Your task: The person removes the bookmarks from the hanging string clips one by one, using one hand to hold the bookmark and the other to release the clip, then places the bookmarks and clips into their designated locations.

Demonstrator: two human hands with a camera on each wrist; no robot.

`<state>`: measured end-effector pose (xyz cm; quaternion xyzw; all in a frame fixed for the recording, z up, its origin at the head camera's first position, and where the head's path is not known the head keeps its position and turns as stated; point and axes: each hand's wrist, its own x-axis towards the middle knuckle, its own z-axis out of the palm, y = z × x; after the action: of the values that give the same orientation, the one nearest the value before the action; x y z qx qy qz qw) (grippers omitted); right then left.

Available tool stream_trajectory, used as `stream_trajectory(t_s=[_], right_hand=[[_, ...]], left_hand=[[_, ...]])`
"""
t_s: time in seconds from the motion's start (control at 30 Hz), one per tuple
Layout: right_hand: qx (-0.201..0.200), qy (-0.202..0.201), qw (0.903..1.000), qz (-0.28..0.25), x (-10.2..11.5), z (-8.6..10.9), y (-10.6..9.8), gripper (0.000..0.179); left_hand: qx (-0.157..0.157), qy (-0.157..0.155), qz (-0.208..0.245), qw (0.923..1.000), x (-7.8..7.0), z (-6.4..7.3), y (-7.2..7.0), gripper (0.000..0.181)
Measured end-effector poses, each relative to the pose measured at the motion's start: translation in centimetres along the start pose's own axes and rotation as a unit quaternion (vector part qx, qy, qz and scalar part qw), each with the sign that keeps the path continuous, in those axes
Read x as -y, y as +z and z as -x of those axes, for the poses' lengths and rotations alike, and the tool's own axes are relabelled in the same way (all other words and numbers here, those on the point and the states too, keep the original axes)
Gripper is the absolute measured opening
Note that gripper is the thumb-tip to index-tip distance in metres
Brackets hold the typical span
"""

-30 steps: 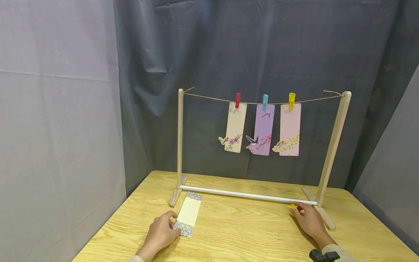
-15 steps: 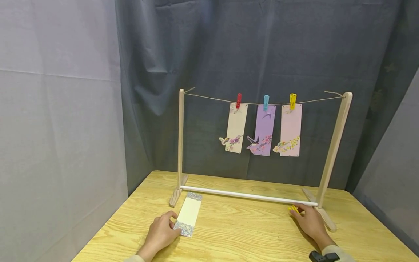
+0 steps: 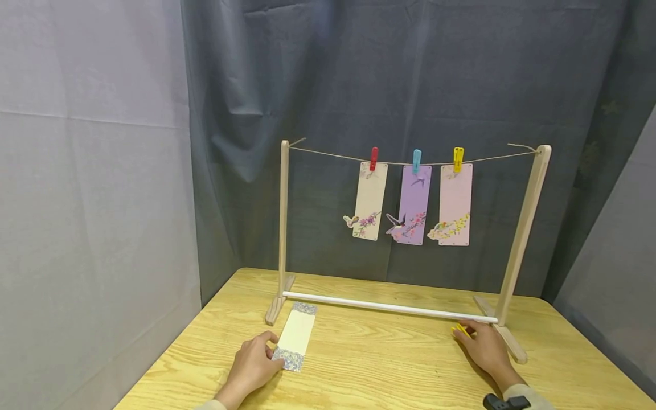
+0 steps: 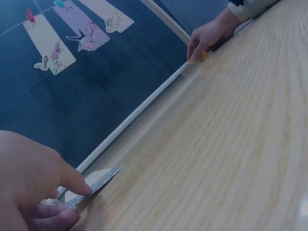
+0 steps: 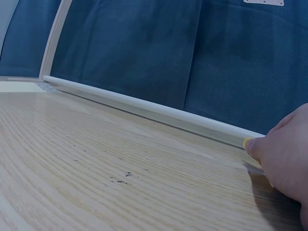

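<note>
My left hand [image 3: 254, 363] pinches the near end of a cream bookmark [image 3: 297, 333] with blue patterned bands at both ends. In the left wrist view the bookmark's near edge [image 4: 103, 179] is raised a little off the table, between thumb and fingers. Over by the right foot of the wooden stand, my right hand [image 3: 484, 345] holds a small yellow clothespin [image 3: 463, 329] between thumb and fingertips, close to the table. Only a bit of this yellow clothespin [image 5: 247, 142] shows in the right wrist view; the hand hides the rest.
A wooden stand [image 3: 524, 233] with a white bottom bar [image 3: 384, 306] carries a string. From it hang a cream bookmark [image 3: 370, 199], a purple one [image 3: 414, 199] and a pink one [image 3: 456, 199], on red, blue and yellow clothespins. Behind is a dark curtain [image 3: 333, 68].
The yellow clothespin has turned slightly in my right hand's fingers and those fingertips sit a touch lower. My left hand and its bookmark have stayed in place.
</note>
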<state>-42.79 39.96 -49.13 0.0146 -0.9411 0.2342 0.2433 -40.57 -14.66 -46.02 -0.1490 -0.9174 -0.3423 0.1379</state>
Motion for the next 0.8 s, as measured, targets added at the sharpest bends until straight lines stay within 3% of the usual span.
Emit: stream_trajectory(t_s=[0.8], right_hand=[[-0.019, -0.033, 0.9988, 0.03, 0.13, 0.12, 0.21, 0.031]], left_hand=[[-0.002, 0.01, 0.0, 0.9999, 0.01, 0.03, -0.03, 0.039]])
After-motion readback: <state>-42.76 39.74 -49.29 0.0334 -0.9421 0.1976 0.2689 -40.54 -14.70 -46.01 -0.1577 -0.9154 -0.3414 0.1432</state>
